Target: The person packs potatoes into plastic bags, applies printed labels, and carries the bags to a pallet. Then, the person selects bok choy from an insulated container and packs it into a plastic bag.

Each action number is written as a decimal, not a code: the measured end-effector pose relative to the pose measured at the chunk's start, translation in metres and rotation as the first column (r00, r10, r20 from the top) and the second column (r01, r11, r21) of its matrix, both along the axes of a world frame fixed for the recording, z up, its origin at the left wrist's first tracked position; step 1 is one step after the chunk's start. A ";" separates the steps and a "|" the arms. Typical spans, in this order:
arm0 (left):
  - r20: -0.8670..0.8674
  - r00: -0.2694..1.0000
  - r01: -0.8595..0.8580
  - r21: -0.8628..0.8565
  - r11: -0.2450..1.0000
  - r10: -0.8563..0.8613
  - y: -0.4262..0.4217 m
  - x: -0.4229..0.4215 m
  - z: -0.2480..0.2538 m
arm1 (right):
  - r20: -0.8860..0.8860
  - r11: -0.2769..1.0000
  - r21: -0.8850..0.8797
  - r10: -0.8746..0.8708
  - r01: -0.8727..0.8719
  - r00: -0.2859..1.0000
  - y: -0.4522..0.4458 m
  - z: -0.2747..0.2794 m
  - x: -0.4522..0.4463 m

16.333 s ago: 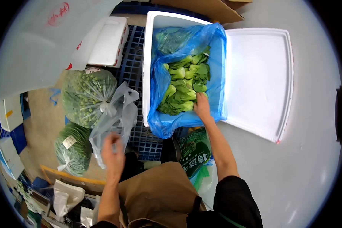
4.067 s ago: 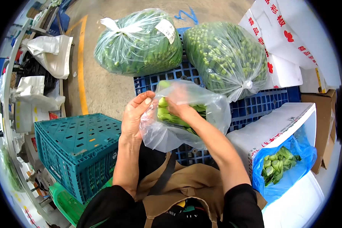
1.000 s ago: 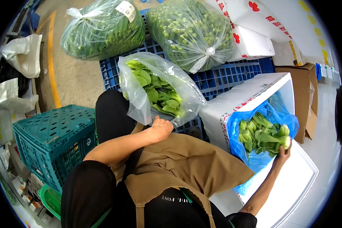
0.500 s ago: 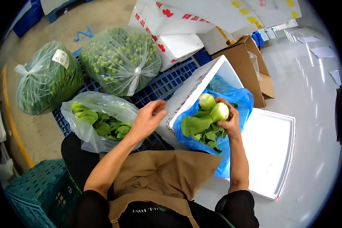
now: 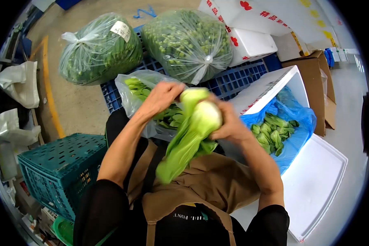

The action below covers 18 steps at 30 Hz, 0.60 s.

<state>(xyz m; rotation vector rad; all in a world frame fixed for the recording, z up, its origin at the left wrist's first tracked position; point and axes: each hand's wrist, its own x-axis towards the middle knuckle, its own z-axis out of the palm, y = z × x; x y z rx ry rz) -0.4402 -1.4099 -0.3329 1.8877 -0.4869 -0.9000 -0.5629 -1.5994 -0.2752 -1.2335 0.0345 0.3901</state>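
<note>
Two heads of bok choy [image 5: 208, 118] hang in front of my apron, pale bases up and green leaves down, blurred by motion. My right hand [image 5: 230, 124] is closed around them from the right. Curled fingers of my left hand [image 5: 164, 97] meet the base of the far head; its thumb is hidden. Under my left hand lies an open clear plastic bag [image 5: 129, 96] with bok choy inside. To the right, a white foam box [image 5: 270, 88], tipped on its side and lined with a blue plastic bag [image 5: 301, 119], holds several more heads.
Two tied bags of green vegetables [image 5: 100, 51] [image 5: 188, 45] sit on a blue pallet [image 5: 250, 74]. A green crate [image 5: 63, 164] stands at the left. The foam lid [image 5: 315, 184] lies at the right, with a cardboard box [image 5: 315, 82] behind.
My right hand has lifted the bok choy out of the foam box and brought it left, before my apron. My left hand has closed in on it. The view has shifted left.
</note>
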 end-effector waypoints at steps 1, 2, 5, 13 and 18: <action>0.197 0.961 0.151 0.204 0.967 -0.192 0.021 -0.003 -0.024 | -0.161 0.980 0.196 0.043 -0.011 0.986 0.020 -0.020 -0.004; 0.333 0.851 0.250 0.422 0.872 -0.405 0.039 -0.015 -0.051 | -0.249 0.966 0.257 0.096 -0.029 0.964 0.039 -0.038 -0.004; 0.244 0.642 0.290 0.800 0.525 -0.727 0.075 -0.053 -0.103 | -0.504 0.960 0.268 0.069 0.080 0.861 0.075 -0.104 -0.006; -0.083 0.522 0.555 0.789 0.264 -0.849 0.086 -0.059 -0.070 | -0.481 0.690 -0.414 -0.719 0.593 0.501 0.071 -0.191 0.007; 0.192 0.719 0.430 0.633 0.644 -0.668 0.021 -0.036 -0.034 | -0.721 0.854 -0.386 -0.516 0.349 0.463 0.068 -0.199 0.025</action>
